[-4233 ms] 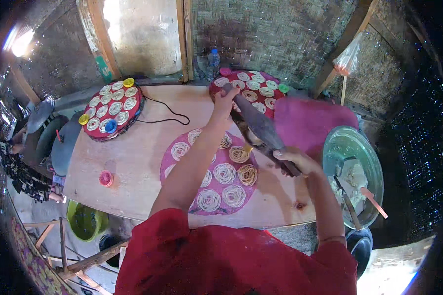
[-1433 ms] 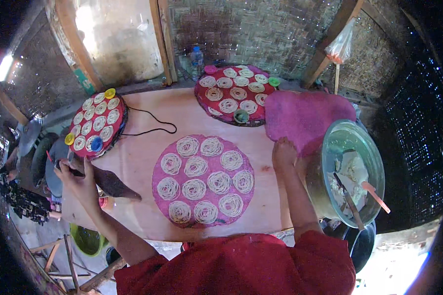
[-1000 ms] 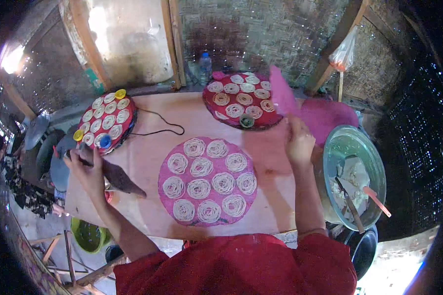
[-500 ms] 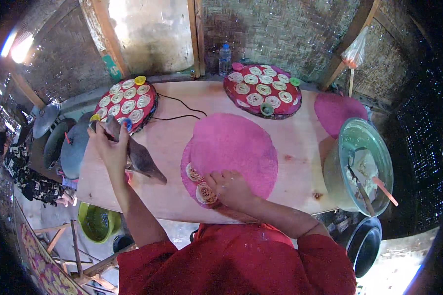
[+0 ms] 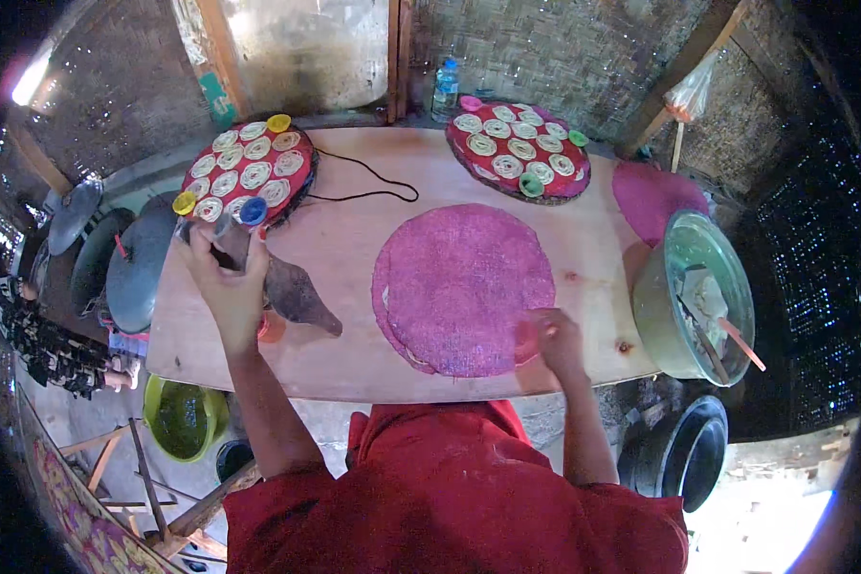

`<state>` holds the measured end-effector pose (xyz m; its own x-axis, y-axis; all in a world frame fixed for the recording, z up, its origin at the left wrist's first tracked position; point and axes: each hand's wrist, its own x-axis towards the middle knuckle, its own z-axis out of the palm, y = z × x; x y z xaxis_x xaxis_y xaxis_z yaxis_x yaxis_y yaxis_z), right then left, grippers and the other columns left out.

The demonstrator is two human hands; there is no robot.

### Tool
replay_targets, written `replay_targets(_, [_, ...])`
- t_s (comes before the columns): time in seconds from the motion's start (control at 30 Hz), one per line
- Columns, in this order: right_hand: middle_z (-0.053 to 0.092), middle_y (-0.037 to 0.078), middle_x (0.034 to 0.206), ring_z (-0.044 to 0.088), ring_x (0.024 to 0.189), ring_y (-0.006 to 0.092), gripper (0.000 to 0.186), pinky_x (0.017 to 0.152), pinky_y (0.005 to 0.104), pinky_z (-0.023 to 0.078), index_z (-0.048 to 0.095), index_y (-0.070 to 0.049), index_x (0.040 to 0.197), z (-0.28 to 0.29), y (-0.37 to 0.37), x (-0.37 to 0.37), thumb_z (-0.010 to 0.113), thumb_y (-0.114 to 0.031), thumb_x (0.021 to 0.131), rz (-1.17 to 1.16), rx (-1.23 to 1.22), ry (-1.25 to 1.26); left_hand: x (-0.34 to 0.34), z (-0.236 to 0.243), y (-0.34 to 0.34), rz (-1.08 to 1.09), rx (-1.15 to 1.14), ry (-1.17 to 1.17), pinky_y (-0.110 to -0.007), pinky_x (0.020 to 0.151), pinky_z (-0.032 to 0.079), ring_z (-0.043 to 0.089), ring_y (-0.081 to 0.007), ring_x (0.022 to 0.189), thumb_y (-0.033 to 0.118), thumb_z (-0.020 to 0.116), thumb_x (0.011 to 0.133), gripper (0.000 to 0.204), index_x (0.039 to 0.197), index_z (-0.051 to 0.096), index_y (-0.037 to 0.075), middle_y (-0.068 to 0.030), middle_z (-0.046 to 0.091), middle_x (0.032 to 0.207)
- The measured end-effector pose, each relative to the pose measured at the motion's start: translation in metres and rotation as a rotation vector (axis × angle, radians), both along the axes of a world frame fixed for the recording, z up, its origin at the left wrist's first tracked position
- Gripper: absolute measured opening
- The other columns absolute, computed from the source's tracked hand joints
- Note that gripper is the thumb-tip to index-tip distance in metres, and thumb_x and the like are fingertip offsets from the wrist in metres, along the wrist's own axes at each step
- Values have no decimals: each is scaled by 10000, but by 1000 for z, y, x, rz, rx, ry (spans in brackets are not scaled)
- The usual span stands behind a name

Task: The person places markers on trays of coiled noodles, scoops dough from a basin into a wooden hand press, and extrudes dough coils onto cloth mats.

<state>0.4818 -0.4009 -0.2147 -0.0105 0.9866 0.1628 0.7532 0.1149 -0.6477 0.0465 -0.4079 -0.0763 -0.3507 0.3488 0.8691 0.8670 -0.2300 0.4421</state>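
My left hand point(image 5: 222, 287) is wrapped round a dark, limp-looking bag point(image 5: 298, 292) that tapers to a point on the table's left side. Its upper part is hidden by my fingers. My right hand point(image 5: 557, 342) is curled at the lower right edge of a pink round cloth point(image 5: 464, 277); it looks pinched on that edge, though slightly blurred. The cloth lies nearly flat over another pink round, which peeks out along the left with a bit of something pale.
Two red-covered round trays point(image 5: 301, 182) point(image 5: 584, 182) carry pale spiral coils and small coloured cups. A green tub point(image 5: 646, 316) with white dough-like stuff and utensils stands at the right. Another pink round point(image 5: 651, 206) lies behind it. A bottle point(image 5: 446, 91) stands at the back; a person's legs point(image 5: 53, 335) show left.
My right hand has moved from the cloth's lower left to its right edge. The two pale coils at the left are now covered by the cloth. My left hand keeps the dark bag.
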Motion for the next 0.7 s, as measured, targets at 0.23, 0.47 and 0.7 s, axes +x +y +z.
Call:
replay_targets(0.23, [661,114,956,639,806,199,193,665,308,489,645,-14,977,52,-6,31,559,-149,869,-92,173,89,7,24,-16,-134,-167,-179,-324,874,382,437,-194,1007,45,762,650,504,1019,417,45,-81,416,975])
replay_targets(0.47, [406,190,1358,374,1279,310,822,1074,410,274,351,-56,1364,136,-10,-73,740,-393,722,659,-59,65,79,96,-14,-763,71,-455,-282,729,465,501,-128,831,1,733,670,701,1207,289,86,-44,446,982])
replay_targets(0.7, [448,193,1299,431,1224,301,945,1028,407,334,292,-19,1367,156,52,-102,715,-524,690,774,-244,305,103,94,94,-945,94,-1020,-270,655,461,534,-132,814,62,720,715,553,1165,400,48,-71,519,964])
